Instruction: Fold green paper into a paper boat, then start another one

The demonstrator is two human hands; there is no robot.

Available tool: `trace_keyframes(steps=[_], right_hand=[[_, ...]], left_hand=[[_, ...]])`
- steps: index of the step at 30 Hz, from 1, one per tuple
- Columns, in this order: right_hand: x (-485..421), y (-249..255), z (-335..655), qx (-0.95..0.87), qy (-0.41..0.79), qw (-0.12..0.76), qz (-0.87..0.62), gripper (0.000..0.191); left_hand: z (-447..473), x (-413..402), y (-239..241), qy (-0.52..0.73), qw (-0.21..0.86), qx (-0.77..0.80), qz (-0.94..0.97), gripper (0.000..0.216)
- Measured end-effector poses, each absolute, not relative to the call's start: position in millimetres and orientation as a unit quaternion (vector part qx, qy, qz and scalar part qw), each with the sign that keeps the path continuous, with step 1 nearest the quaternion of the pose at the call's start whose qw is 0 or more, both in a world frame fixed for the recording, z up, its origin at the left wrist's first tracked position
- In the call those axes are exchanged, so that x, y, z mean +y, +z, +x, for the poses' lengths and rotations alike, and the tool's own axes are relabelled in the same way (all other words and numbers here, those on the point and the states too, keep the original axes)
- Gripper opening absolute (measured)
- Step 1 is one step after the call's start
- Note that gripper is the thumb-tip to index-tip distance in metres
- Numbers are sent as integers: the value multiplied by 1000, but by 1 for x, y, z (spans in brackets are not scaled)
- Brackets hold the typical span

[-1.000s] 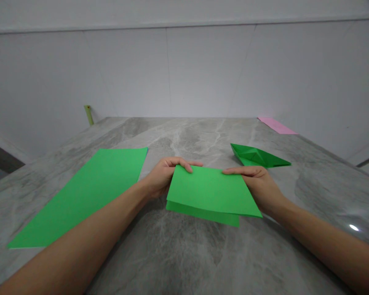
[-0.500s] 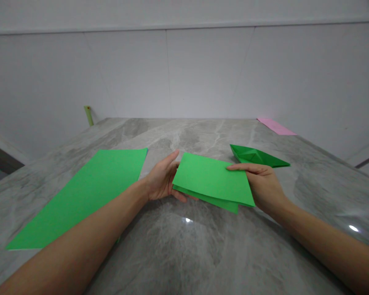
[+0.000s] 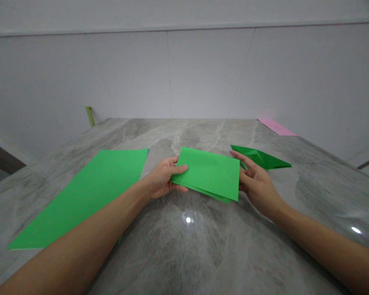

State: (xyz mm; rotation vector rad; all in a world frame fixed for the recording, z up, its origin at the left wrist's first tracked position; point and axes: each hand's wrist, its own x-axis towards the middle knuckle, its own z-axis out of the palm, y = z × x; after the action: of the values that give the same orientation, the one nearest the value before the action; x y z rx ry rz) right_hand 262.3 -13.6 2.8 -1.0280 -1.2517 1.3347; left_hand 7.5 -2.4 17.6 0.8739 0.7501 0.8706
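Observation:
A folded green paper (image 3: 207, 172) with several layers is held up over the marble-patterned tabletop, its lower edges slightly apart. My left hand (image 3: 164, 178) pinches its left end, thumb on top and fingers underneath. At the right end is my right hand (image 3: 258, 186), its index finger stretched out and thumb apart; some fingers are partly hidden behind the paper's edge, so whether they touch it is unclear. Just behind that hand lies a green folded paper boat (image 3: 264, 158), partly covered by my fingers.
Large green paper sheets (image 3: 92, 188) lie to the left, partly under my left forearm. A pink paper (image 3: 278, 127) rests at the far right edge of the grey tabletop (image 3: 184, 254). A pale wall (image 3: 199, 73) stands behind, with a yellow-green strip (image 3: 89, 116) at the left.
My left thumb has come down onto the paper's left end. My right hand has loosened its pinch and opened its fingers. The folded paper has shifted slightly left, its layers closer together.

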Motion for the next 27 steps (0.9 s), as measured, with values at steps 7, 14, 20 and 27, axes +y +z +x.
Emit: trace_keyframes(steps=[7, 14, 20, 27], right_hand=[[-15, 5, 261, -499, 554, 526, -409, 49], [-12, -1, 264, -544, 546, 475, -424, 41], [-12, -1, 264, -566, 508, 463, -456, 39], [-8, -1, 267, -549, 506, 488, -451, 37]], left_hand=[[10, -2, 16, 456, 709, 347, 410, 24], [11, -1, 14, 470, 689, 341, 433, 28], [11, -3, 15, 483, 684, 342, 426, 34], [14, -2, 17, 512, 670, 335, 420, 27]])
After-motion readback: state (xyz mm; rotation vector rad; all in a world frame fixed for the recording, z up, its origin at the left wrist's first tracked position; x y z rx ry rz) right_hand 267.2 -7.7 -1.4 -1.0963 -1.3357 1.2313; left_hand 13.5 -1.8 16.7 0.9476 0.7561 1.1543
